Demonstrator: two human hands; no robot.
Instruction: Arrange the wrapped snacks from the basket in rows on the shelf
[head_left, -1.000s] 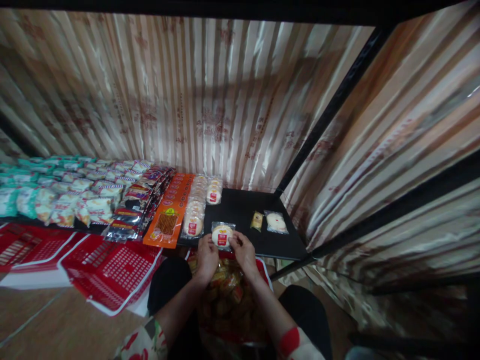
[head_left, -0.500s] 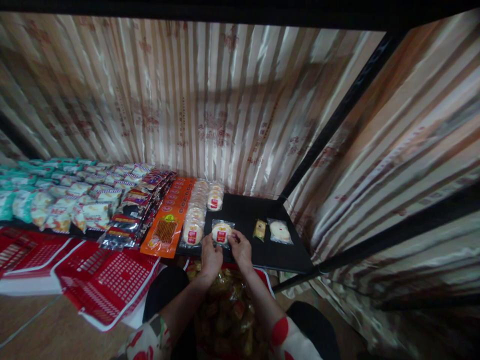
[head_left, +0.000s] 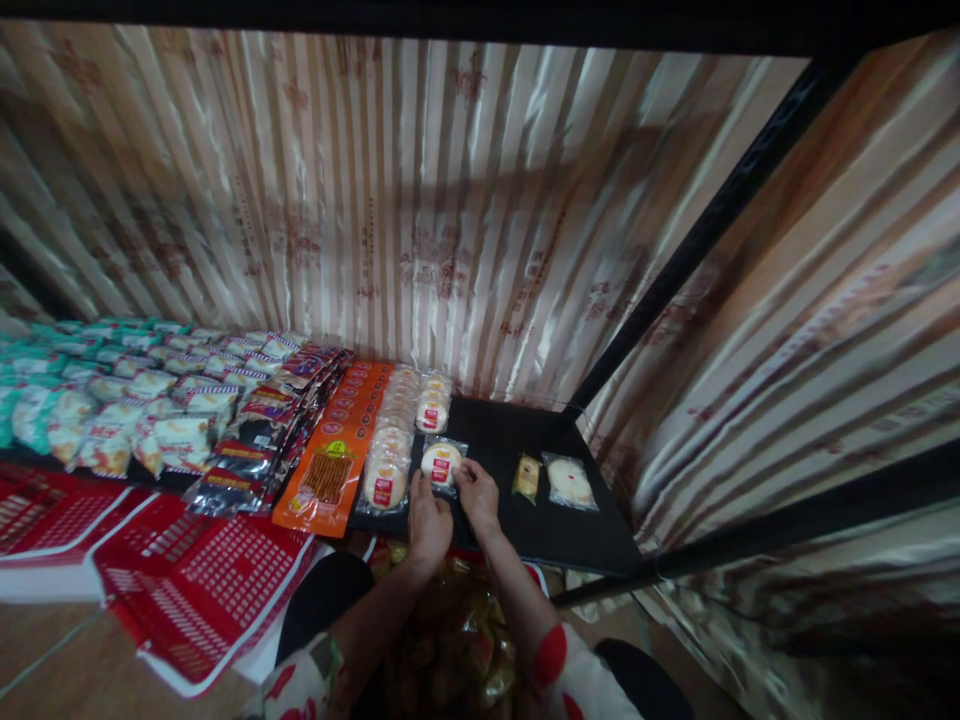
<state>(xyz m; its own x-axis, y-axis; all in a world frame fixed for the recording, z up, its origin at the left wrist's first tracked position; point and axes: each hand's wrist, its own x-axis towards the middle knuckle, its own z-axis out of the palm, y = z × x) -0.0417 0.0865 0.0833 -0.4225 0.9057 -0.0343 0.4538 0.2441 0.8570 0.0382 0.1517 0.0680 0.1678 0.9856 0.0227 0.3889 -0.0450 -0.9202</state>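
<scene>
Head view: left hand (head_left: 430, 525) and right hand (head_left: 480, 497), fingers (head_left: 466, 475) pinching a round white packet (head_left: 441, 463) between them by opposite edges, seemingly to hold it straight! Left of those fingers, similar packets (head_left: 385, 484) overlap, perhaps saving shelf (head_left: 517, 530) space.

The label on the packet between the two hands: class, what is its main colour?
The label is mainly red, best seen in the head view.

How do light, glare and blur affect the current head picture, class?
Head view, throughout: dim light; head view, background: glossy streaks along the pleated curtain; head view, lower middle: wrapped packets sunk in shadow; head view, centre: small print on the rice-cracker packet at the fingers too soft to read.
</scene>
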